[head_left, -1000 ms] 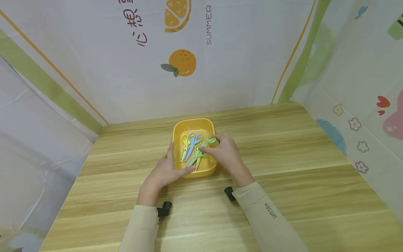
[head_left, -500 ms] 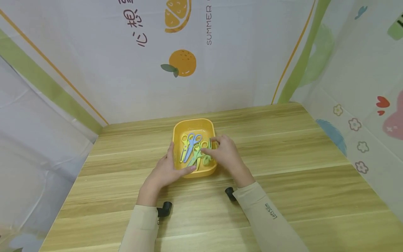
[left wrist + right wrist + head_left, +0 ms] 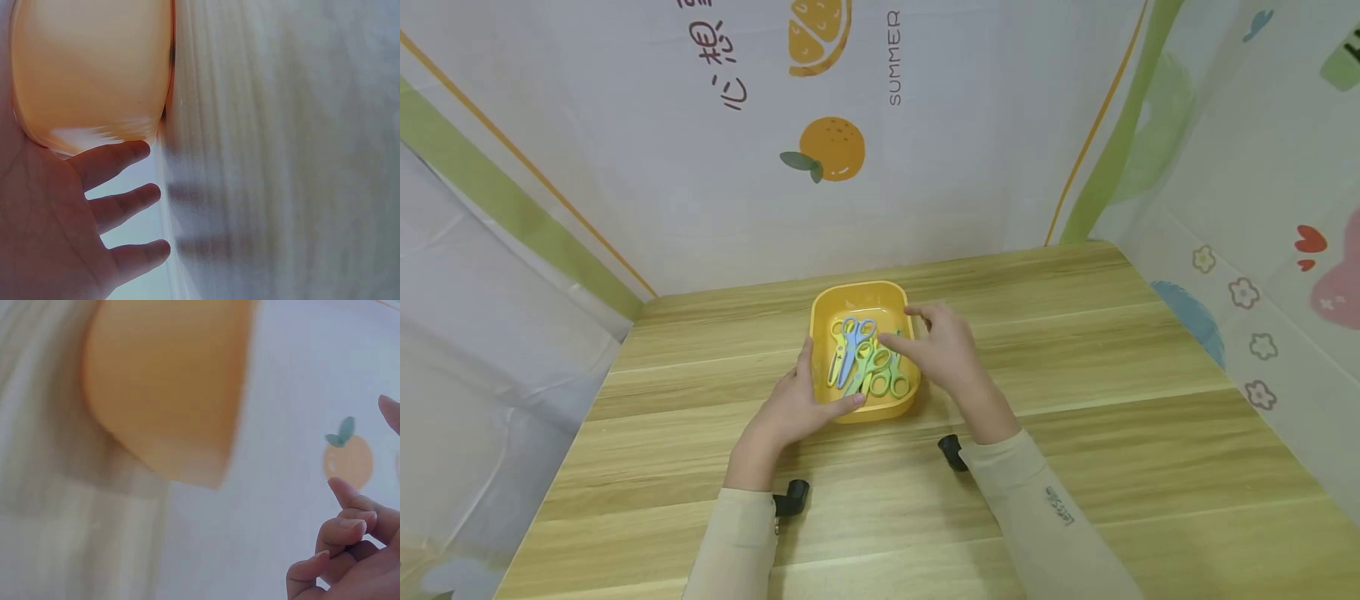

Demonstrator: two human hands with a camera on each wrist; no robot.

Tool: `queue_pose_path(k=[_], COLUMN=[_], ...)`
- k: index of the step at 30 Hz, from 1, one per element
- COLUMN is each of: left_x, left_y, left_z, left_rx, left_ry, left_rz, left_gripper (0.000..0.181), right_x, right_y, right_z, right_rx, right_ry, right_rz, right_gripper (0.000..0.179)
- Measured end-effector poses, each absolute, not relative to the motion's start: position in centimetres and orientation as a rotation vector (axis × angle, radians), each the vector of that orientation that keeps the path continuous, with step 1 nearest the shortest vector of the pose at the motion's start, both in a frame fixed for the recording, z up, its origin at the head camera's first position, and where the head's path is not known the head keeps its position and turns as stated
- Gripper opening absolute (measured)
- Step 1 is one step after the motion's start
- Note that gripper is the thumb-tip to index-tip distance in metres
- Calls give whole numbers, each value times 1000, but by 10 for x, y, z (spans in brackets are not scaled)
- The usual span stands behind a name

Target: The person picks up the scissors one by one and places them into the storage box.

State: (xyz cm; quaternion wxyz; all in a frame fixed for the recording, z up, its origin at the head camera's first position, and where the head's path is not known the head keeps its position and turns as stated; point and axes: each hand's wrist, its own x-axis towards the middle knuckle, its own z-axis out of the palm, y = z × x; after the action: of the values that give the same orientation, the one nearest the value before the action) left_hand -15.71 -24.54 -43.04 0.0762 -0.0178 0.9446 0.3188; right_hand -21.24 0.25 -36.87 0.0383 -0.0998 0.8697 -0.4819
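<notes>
Several children's scissors lie in a yellow plastic box (image 3: 860, 286) on the table. A yellow pair (image 3: 834, 367) is at the left, with blue scissors (image 3: 849, 353) beside it. Light green scissors (image 3: 860, 375) overlap another yellow pair, mostly covered. Along the right wall rest green scissors (image 3: 895, 367), loops toward me. My left hand (image 3: 787, 410) holds the near left corner, thumb over the rim; in the left wrist view its other fingers (image 3: 128, 204) spread straight. My right hand (image 3: 951, 350) is at the right rim, thumb and index apart, nothing between them.
The wood-grain table (image 3: 1075, 333) extends around the box. A white printed cloth (image 3: 955, 167) stands behind it, with another at the right. Black wrist mounts (image 3: 792, 498) hang beside both forearms, close over the table.
The right hand turned the green scissors and let go of them against the box's right wall, then drew back slightly with thumb and index spreading. The left hand stayed put.
</notes>
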Motion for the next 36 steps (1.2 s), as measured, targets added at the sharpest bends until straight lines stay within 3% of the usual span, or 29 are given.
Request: queue_pose_path(k=[17, 36], left_x=[-157, -156], left_y=[-243, -244], left_z=[-425, -426], left_rx=[-77, -45], left_ry=[2805, 2832], left_rz=[968, 949], left_gripper=[142, 144], right_x=[-189, -178], right_y=[23, 57], right_z=[-316, -305], right_rx=[-412, -377], right_ry=[2777, 2842], right_rz=[-1629, -1720], right_gripper=[63, 55])
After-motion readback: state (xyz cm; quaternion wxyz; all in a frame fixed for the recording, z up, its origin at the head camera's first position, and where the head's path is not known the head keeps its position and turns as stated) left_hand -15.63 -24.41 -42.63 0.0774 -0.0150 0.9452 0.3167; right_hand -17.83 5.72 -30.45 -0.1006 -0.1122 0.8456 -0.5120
